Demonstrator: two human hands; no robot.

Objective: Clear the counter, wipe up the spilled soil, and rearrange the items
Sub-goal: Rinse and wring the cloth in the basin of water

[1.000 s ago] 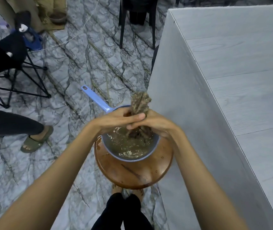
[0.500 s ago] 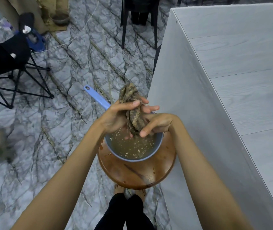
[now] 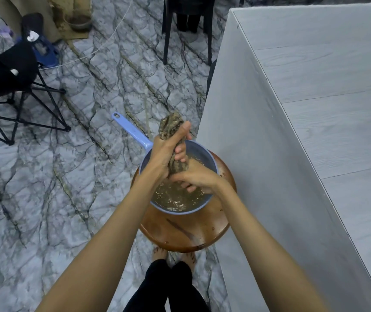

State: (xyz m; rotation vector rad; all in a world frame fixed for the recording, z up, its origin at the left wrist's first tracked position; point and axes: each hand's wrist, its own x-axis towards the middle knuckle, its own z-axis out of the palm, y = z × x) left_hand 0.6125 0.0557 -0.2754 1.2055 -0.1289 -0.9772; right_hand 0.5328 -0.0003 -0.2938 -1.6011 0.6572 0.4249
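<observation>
**One cloth, two hands, over the pan**

Head view: you have one cloth (image 3: 173, 131), one blue pan (image 3: 204, 152) and one round wooden stool (image 3: 180, 235) under it, just beside the grey worktop (image 3: 315, 86). Your left hand (image 3: 164, 152) grips the upper part of the twisted cloth, fingers (image 3: 180, 152) clenched round it, its top end poking out above your thumb. Your right hand (image 3: 198, 179) is clenched on the lower part, just over the murky water (image 3: 175, 198) in the pan. The cloth runs upright between both fists. No readable writing shows anywhere.
</observation>
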